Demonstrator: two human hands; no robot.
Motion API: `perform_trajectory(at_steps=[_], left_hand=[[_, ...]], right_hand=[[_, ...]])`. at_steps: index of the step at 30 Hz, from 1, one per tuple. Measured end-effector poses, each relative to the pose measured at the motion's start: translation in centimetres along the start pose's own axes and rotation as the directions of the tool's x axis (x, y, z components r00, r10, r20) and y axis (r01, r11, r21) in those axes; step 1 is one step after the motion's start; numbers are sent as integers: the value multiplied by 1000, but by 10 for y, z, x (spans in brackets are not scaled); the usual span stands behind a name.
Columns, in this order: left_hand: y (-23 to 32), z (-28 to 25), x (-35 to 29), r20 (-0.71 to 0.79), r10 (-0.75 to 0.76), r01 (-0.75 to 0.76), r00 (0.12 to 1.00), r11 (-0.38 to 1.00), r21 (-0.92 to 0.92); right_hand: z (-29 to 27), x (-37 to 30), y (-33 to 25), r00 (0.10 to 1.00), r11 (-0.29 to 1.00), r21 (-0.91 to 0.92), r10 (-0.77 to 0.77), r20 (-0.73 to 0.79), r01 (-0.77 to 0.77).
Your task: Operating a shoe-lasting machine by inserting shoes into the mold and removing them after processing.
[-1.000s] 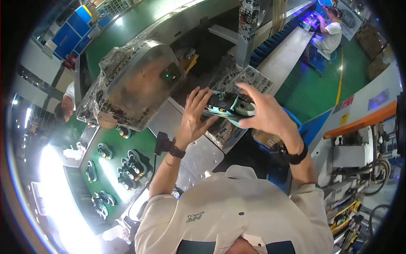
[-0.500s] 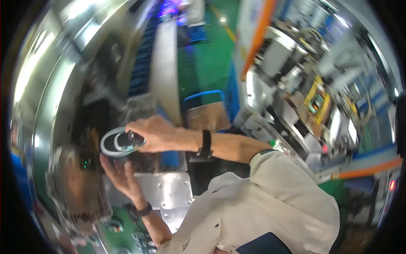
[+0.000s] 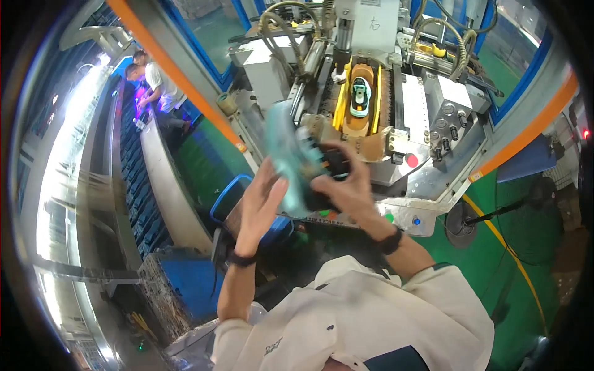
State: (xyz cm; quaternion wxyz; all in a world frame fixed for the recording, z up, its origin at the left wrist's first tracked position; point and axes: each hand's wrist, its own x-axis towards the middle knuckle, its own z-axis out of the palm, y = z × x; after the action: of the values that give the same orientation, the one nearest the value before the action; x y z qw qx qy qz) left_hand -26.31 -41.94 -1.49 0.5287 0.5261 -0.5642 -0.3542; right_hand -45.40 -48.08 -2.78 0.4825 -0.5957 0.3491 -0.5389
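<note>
A teal-soled sneaker point(image 3: 288, 161) is held up between the two hands in front of the machine, well apart from the machine's shoe cradle point(image 3: 356, 127); it is tipped on its side, the sole facing left and the dark upper facing right, an attitude that presumably leaves each hand its own side of the shoe to work from; the right hand point(image 3: 349, 195) has its fingers and thumb bent around the upper, probably because that soft side gives a surer hold than the broad sole; the left hand point(image 3: 263, 191) lies along the sole with the thumb set apart from the fingers, seemingly to steady or turn it, though with the sneaker blurred I cannot tell how firmly those fingers press; ahead, a second sneaker point(image 3: 360, 98) sits in the cradle with its opening upward, lying lengthwise between two yellow side strips point(image 3: 340, 105), which look placed to keep it centred; a red button point(image 3: 412, 161) stands to the right of the cradle, and a green button point(image 3: 389, 217) and a blue button point(image 3: 416, 221) sit on the near front edge, likely there for easy reach.
</note>
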Motion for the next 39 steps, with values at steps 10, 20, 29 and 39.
perform_trajectory(at_steps=[10,20,29,39], left_hand=[[-153,223,281,-20,-138,135,990,913,385],[-220,271,358,-106,-415,411,904,772,484],[-105,110,182,473,-543,720,694,519,-460],[-39,-57,-15,-269,-653,458,708,714,-530]], right_hand=[[-224,34,23,786,942,-290,-50,-617,-167],[-266,67,38,724,845,-432,-80,-685,-315],[-222,294,99,876,451,-758,344,-339,-470],[-117,329,276,896,239,-864,98,-434,-444]])
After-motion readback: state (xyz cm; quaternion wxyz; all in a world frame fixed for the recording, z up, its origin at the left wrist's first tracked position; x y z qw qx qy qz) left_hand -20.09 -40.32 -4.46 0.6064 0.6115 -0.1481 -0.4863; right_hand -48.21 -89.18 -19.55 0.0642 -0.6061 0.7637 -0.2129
